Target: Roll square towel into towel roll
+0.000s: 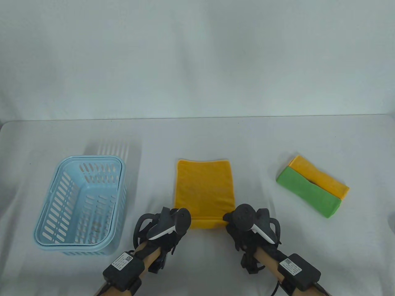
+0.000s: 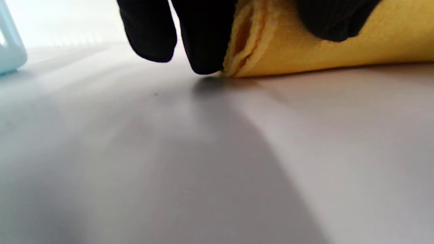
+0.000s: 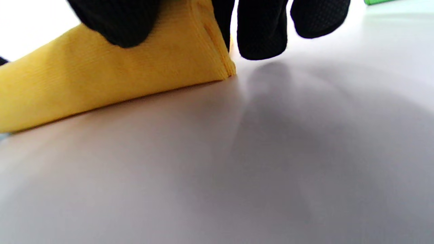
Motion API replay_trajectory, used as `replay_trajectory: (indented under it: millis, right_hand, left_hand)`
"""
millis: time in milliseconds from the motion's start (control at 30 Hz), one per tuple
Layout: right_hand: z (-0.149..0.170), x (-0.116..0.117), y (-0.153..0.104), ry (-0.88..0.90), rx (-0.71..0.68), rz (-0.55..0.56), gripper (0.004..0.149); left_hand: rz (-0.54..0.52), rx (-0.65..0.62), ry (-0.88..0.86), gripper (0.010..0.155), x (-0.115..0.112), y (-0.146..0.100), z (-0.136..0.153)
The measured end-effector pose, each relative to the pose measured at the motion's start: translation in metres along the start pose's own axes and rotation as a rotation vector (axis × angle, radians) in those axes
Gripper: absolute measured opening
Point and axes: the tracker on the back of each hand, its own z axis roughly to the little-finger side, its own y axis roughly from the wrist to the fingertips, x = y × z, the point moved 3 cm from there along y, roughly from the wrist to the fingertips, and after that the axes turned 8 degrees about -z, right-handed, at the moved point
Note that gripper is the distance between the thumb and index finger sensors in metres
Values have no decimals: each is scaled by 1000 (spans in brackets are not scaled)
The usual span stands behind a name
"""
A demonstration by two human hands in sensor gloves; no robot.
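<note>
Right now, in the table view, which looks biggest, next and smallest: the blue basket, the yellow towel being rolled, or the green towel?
1. Blue basket, clearly largest.
2. Yellow towel, held at its near edge by both hands.
3. Green towel, smallest; it's folded.

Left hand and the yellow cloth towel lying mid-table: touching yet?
Touching. The left wrist view shows gloved fingers of the left hand pressed onto the raised near edge of the yellow cloth towel, one finger against its layered end.
</note>
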Motion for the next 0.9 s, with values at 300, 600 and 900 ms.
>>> replay_trajectory:
  millis: [300,600,900]
  right_hand:
    - [13,-4,1,213,30,-99,49]
    - [19,-4,0,249,61,-83,54]
    - [28,-10,0,256,124,-34,57]
  left_hand:
    - [42,41,-198,63,8,-3,15]
    - [56,89,-231,62,8,-3,27]
    - [11,154,-237,65,7,2,39]
